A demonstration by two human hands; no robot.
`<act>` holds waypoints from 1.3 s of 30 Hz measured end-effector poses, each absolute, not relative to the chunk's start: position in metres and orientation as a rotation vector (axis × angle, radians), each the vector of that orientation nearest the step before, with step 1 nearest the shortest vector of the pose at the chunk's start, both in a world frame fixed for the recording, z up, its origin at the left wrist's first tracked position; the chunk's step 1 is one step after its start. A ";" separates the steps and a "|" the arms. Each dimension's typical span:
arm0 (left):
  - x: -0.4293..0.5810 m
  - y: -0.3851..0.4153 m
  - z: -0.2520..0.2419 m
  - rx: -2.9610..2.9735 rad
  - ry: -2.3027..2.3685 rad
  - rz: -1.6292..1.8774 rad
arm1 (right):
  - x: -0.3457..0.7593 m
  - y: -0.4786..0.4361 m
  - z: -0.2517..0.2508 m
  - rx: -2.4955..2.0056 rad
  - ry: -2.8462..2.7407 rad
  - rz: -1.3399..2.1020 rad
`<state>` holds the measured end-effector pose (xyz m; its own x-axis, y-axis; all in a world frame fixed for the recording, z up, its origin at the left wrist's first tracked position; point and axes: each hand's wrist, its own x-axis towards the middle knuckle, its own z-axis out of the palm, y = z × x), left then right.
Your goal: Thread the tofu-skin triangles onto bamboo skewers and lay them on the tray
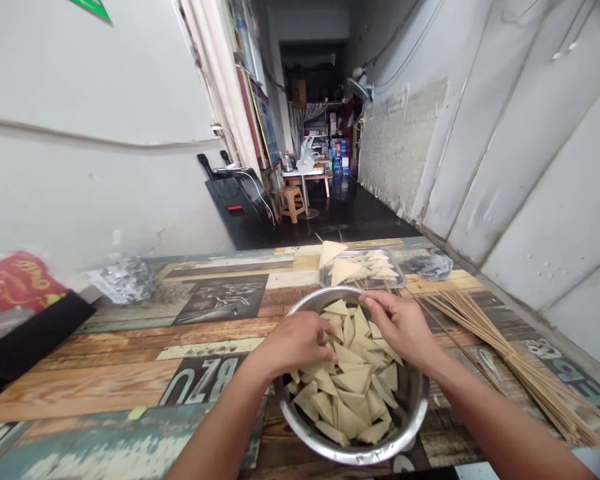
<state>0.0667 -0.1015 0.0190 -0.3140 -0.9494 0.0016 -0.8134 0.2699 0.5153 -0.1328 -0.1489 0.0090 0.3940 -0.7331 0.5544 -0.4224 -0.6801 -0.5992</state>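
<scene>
A round metal bowl (pixel 419 420) full of pale triangular pieces, which look like sliced tofu (pixel 353 380), stands on the table before me. My left hand (pixel 303 343) reaches over its left side. Its fingers curl down at the tofu pieces, with thumb and index finger apart and nothing clearly held between them. At the far right rim, my right hand (pixel 397 323) is closed in a pinch; whatever lies between the fingertips is too small to make out. Just behind the bowl, a clear plastic tray (pixel 401 277) bears triangles on sticks, one skewered triangle (pixel 333 251) leaning over its left edge.
A bundle of thin wooden skewers (pixel 510 357) lies at the right, with loose sticks beside it. Crumpled grey plastic (pixel 431 265) is behind it. On the left are a clear plastic bag (pixel 130 279) and a black box (pixel 40 333) with a red package (pixel 23 280). Walls flank the table.
</scene>
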 end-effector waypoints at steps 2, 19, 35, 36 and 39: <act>0.059 -0.101 0.021 1.519 -2.313 -0.515 | -0.132 -0.149 0.009 -2.292 0.978 -1.181; 0.038 -0.092 0.020 1.469 -2.571 -0.487 | -0.133 -0.149 0.011 -2.319 0.981 -1.133; 0.064 -0.120 0.020 1.227 -1.120 -1.233 | -0.135 -0.144 0.010 -2.194 0.950 -1.308; 0.068 -0.124 0.020 1.160 -0.984 -1.248 | -0.135 -0.143 0.011 -2.203 0.928 -1.302; 0.080 -0.131 0.019 0.988 -0.684 -1.279 | -0.135 -0.142 0.014 -2.265 0.862 -1.218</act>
